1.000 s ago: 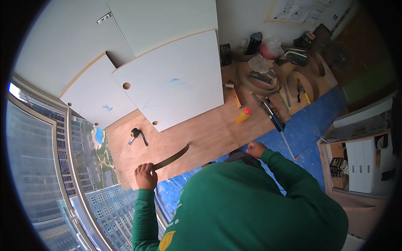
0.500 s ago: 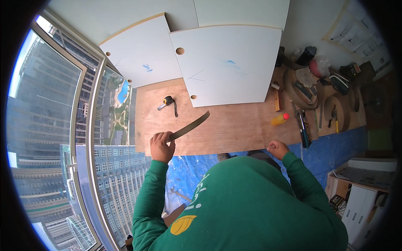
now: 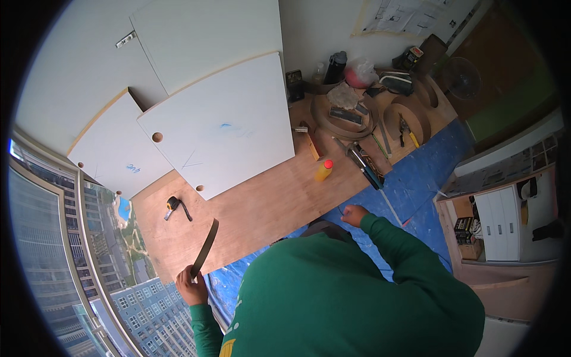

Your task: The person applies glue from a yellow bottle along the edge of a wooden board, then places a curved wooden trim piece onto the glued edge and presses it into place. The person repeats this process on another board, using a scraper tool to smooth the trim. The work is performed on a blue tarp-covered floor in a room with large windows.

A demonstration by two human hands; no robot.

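The left hand point(image 3: 191, 290) is closed in a fist around the lower end of a thin dark strip point(image 3: 205, 248), which rises from it, tilted, over the brown board point(image 3: 262, 208). Just beyond the strip's tip lies a tape measure point(image 3: 173, 206), with white panels point(image 3: 220, 128) farther out. The right hand point(image 3: 354, 215), fingers curled over the blue floor sheet point(image 3: 410, 184), has a yellow bottle point(image 3: 323, 170) beyond it; whether it pinches anything I cannot tell.

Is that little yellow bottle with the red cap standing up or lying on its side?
Standing upright. The yellow bottle rests on its base on the wooden board, red cap on top, beside the white panel.
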